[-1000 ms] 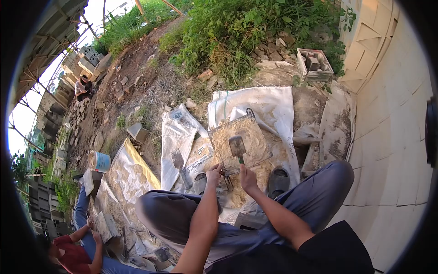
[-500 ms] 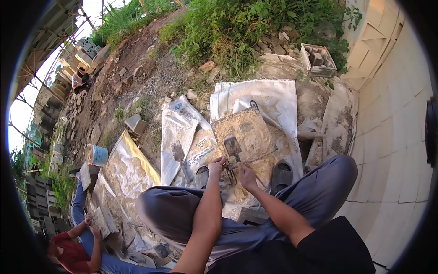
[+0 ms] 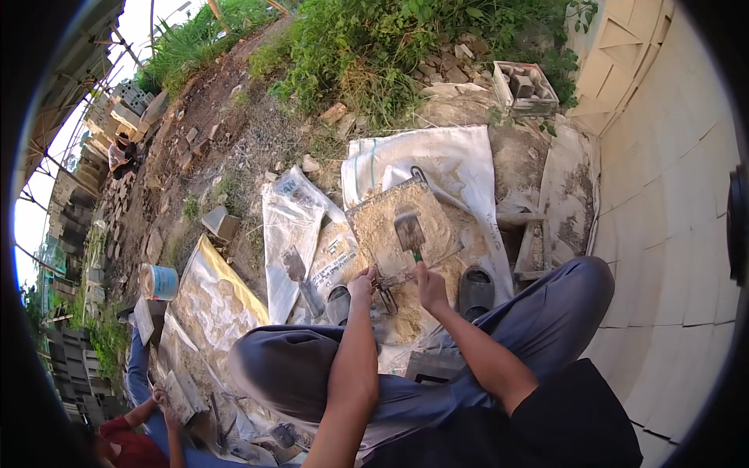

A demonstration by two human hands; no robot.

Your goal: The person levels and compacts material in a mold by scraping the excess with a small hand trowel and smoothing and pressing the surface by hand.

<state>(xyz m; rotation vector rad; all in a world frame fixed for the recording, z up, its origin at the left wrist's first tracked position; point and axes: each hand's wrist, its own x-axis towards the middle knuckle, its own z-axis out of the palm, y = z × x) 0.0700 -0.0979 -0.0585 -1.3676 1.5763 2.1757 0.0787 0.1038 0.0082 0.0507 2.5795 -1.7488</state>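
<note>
A flat square board [image 3: 367,226] coated with sandy material lies on white sacks in front of me. My right hand [image 3: 431,288] is closed round the green handle of a small trowel [image 3: 409,231], whose dark blade is over the board. At the board's near edge, my left hand [image 3: 362,285] is closed by a thin dark metal tool [image 3: 385,296]; what its fingers grip is too small to make out. A second trowel [image 3: 295,267], crusted with the same material, rests on the sacks to the left.
A co-worker [image 3: 133,444] at lower left holds a grey block [image 3: 184,396]. Nearby are a bucket [image 3: 158,281] and a yellow-edged sheet [image 3: 226,273]. A crate of rubble [image 3: 526,89] stands at upper right, beside a pale wall [image 3: 671,210]. Another person [image 3: 122,156] sits far left.
The trowel in my right hand moved slightly nearer me over the board, then back out and a little right. The view has shifted slightly. My left hand stays at the board's near edge.
</note>
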